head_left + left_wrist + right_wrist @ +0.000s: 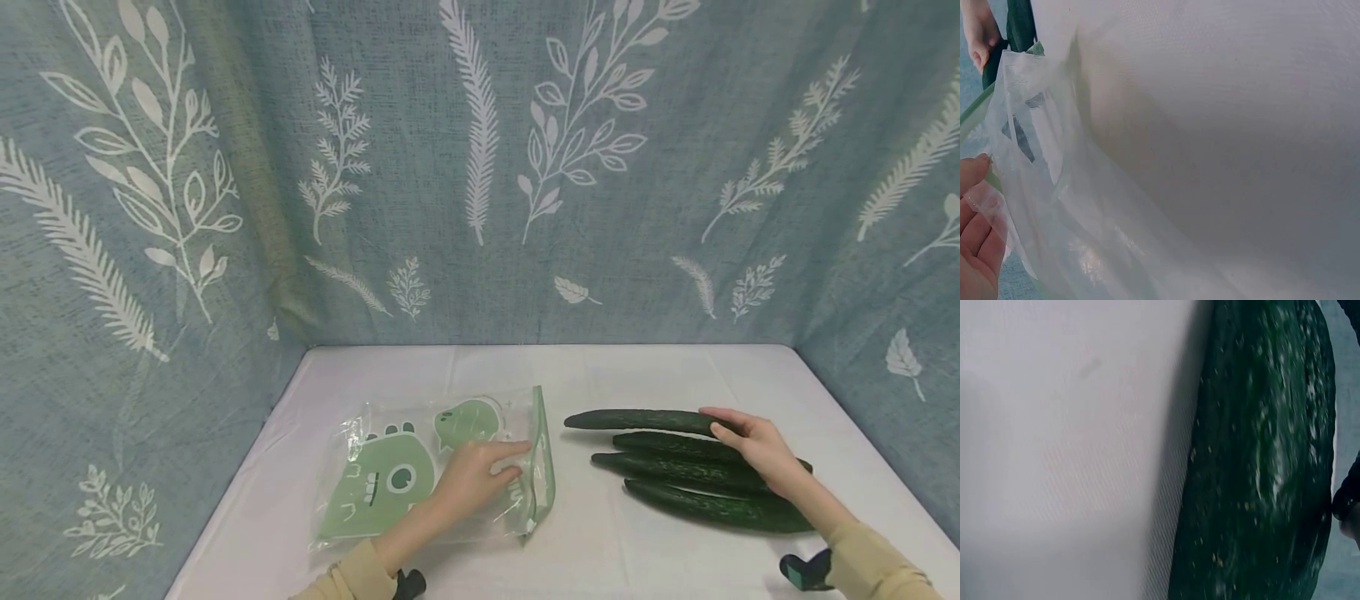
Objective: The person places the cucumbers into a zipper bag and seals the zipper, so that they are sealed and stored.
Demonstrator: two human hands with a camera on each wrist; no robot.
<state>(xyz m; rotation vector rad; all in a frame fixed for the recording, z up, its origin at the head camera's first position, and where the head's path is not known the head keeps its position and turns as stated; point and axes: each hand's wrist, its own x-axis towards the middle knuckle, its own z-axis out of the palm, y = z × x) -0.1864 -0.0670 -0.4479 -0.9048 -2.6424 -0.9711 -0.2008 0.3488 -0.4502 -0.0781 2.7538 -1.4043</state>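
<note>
A clear zip bag printed with green dinosaurs lies flat on the left, its green-edged mouth facing right. My left hand is at that mouth; in the left wrist view its thumb touches the green edge, and the fingers show through the film. On the right, my right hand grips the right end of the farthest cucumber, thumb on the near side. Several other cucumbers lie side by side just nearer. One large cucumber fills much of the right wrist view.
A white cloth covers the table. Blue-green curtains with white leaf prints stand behind it and at both sides. Dark wrist devices sit by both sleeves.
</note>
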